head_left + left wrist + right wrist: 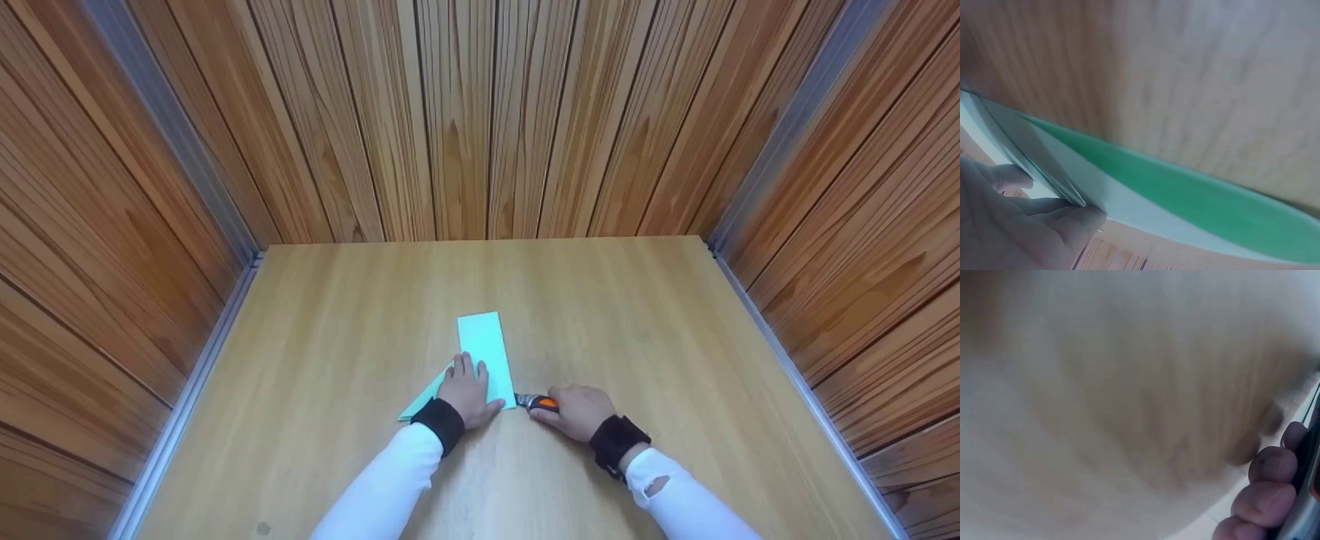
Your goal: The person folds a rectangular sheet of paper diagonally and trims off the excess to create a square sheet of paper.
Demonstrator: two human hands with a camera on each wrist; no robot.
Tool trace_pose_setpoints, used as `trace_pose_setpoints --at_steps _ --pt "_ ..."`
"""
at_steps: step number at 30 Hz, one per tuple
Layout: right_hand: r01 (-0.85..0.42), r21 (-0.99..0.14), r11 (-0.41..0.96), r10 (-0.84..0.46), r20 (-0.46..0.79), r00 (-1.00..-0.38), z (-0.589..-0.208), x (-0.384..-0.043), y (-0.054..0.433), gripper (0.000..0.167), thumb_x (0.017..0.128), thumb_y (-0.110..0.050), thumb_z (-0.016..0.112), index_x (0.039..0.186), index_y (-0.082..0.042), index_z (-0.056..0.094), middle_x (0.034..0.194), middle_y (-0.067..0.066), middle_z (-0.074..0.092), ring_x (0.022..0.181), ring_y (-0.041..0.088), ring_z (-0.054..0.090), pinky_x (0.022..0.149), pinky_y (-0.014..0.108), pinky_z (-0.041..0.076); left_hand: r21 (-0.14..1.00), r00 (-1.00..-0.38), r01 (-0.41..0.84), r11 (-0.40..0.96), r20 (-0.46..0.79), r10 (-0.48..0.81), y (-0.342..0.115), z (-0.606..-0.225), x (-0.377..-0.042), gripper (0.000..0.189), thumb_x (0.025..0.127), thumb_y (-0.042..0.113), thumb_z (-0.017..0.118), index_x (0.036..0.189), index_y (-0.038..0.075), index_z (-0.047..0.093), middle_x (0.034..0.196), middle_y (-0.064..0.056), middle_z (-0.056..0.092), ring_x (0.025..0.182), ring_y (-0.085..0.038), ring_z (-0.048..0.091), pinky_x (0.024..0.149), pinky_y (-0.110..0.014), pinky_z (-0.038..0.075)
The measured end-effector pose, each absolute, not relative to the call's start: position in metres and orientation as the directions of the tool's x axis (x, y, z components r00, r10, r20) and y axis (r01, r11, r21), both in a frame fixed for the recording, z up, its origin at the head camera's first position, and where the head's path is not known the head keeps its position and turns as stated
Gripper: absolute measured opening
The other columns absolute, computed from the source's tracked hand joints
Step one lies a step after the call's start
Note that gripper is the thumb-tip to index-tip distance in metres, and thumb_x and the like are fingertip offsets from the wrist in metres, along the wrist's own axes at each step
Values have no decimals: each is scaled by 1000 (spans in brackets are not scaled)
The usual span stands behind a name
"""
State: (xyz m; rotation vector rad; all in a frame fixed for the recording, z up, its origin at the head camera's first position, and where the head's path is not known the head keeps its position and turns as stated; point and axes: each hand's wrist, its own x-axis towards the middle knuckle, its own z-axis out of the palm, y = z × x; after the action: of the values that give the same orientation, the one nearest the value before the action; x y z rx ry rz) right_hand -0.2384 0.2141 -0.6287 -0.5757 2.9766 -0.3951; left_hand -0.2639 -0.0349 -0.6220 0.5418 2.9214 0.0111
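Note:
A folded mint-green sheet of paper [486, 341] lies on the table, one long flap upright in the head view and another slanting out to the lower left. My left hand [466, 394] rests on it, fingers extended over the fold. In the left wrist view, the layered paper edges [1185, 197] bow apart beside the left hand [1022, 230]. My right hand [583, 412] grips a utility knife [543, 403] with an orange and black handle, its metal tip at the paper's lower right corner. Curled fingers [1266, 503] wrap the handle in the right wrist view.
The light wooden table [337, 315] is enclosed by wood-plank walls [457, 120] at the back and both sides. Metal rails [187, 397] run along its side edges. Dark bands [619, 444] circle both wrists over white sleeves.

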Motion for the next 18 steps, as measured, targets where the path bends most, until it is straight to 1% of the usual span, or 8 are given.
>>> trace_pose_setpoints --at_steps 4,9,13,18 --pt "-362 -289 886 -390 -45 -920 -627 -240 211 46 99 -58 72 88 -14 65 69 -5 49 63 14 45 60 29 30 50 -916 361 931 -166 364 -38 -624 -264 86 107 65 53 166 4 41 171 -31 37 161 -44 37 128 -50 40" --pt "-355 -241 903 -372 -28 -928 -625 -241 213 45 98 -57 74 87 -15 64 68 -4 49 62 14 44 59 29 30 69 -911 370 927 -172 376 -39 -626 -265 86 108 67 51 170 9 36 174 -29 33 163 -43 33 130 -49 38" --pt "-367 -231 901 -377 1 -926 -625 -241 212 46 97 -56 75 85 -13 64 67 -2 49 61 15 44 57 30 29 82 -907 370 925 -184 379 -40 -628 -265 86 108 66 50 171 9 34 175 -30 31 164 -44 30 132 -49 35" --pt "-404 -261 877 -415 17 -910 -627 -241 206 47 99 -55 74 87 -11 65 68 -2 51 61 15 45 58 30 30 73 -907 369 927 -189 376 -41 -626 -262 85 108 65 50 171 10 35 175 -29 31 165 -43 30 132 -48 34"
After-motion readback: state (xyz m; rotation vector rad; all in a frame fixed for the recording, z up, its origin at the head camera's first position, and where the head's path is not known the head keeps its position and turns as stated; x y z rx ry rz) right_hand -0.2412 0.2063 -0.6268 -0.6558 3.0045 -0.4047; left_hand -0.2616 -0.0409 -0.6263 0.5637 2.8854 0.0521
